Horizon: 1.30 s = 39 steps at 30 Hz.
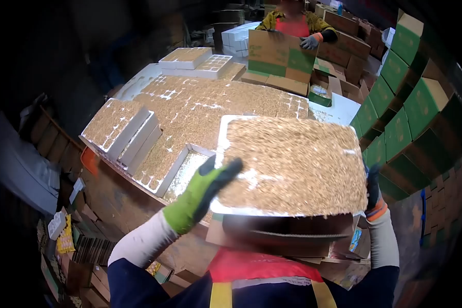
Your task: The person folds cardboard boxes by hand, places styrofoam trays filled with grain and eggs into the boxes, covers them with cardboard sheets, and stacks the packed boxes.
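A white foam tray (292, 167) heaped with tan husk-like bits is held up in front of me, slightly blurred by motion. At its left edge my left hand (203, 187), in a green and dark glove, is closed on the rim. My right hand (373, 192), in a dark glove with an orange cuff, grips the right edge, its fingers partly hidden. Beneath the tray an open cardboard box (280, 244) shows its dark inside. More husk-covered trays (205, 105) spread over the table, with a bare-bottomed gap (190, 169) showing white scraps among them.
Stacked foam trays (120, 126) stand at the table's left, and others (185, 56) at its back. Green and brown boxes (395, 118) are stacked on the right. Across the table a person (292, 25) in gloves handles an open cardboard box (280, 54). Flattened cardboard (95, 251) lies lower left.
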Motion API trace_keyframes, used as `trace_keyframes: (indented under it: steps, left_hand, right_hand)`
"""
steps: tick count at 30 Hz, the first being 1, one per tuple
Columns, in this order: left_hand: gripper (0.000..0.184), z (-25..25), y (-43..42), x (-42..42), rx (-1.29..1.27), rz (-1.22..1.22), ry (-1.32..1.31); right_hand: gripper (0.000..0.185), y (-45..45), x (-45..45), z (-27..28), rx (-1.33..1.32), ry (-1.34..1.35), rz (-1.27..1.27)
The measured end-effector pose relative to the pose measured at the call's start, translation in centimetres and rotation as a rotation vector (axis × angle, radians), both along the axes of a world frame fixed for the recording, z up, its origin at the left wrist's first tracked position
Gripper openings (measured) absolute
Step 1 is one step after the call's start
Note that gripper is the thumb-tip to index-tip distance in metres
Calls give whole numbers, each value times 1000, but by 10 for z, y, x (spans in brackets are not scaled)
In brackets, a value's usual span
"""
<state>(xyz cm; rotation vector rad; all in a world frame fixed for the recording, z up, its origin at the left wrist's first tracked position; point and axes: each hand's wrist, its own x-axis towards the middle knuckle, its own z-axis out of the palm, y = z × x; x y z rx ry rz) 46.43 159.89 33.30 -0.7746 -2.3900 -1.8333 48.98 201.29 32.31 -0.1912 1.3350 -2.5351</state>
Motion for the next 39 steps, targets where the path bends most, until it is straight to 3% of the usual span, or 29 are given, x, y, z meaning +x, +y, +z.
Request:
trace_keyframes:
  steps: [2,3,5,7,8,11,15,17,19,21,22,24,25,27,29,31,33,35,36,37,39]
  left_hand:
    - [50,-13,11,-1,-99,8,66]
    - [50,-32,4,-7,-574,25,613]
    - [36,0,20,5,-547,300,441]
    - [49,-15,13,-1,-664,264,658]
    - [47,-41,16,2,-612,269,546]
    - [44,-57,27,12,-282,182,-52]
    - [51,-67,27,15,-159,176,-86]
    - [68,-65,25,23,-244,163,-29]
    - [75,-72,19,21,-231,160,3]
    - [75,-79,12,22,-208,162,34]
    - [76,-82,9,24,-199,157,38]
    - [74,-86,7,19,-240,144,110]
    - [73,-87,6,20,-265,137,139]
    - [71,-82,4,19,-253,110,105]
    - [69,-80,4,18,-221,74,13]
    - [67,-81,4,22,-271,64,66]
    - [64,-84,5,22,-244,111,122]
    - [61,-76,4,17,-238,116,77]
    - [61,-81,6,17,-250,117,47]
    - [61,-84,8,16,-263,121,19]
    - [63,-83,-3,8,-309,181,110]
  right_hand:
    - [73,12,15,-5,456,8,-173]
    - [75,-23,33,30,368,-34,-205]
    - [74,-31,47,39,372,-7,-219]
    - [73,-35,62,42,381,20,-243]
    - [73,-36,69,43,390,-5,-259]
    - [72,-44,90,47,400,-93,-306]
    - [69,-56,102,51,407,-219,-364]
    - [65,-57,100,43,518,-252,-340]
    - [69,-53,82,42,631,-272,-298]
    - [69,-38,69,28,1013,-278,-85]
    - [69,-33,64,22,1018,-297,-93]
    - [67,-23,47,12,1418,-241,145]
    - [67,-17,41,7,1423,-255,146]
    - [62,-12,29,1,1714,-407,316]
    - [61,-39,19,7,1835,-528,402]
    - [64,-61,7,16,1777,-939,615]
    - [63,-63,-1,8,1781,-979,661]
    - [66,-84,-3,3,2337,-51,706]
    - [75,-108,-5,4,2436,-18,494]
    - [89,-119,-10,0,2296,-64,473]
    - [97,-121,-7,-29,2349,260,550]
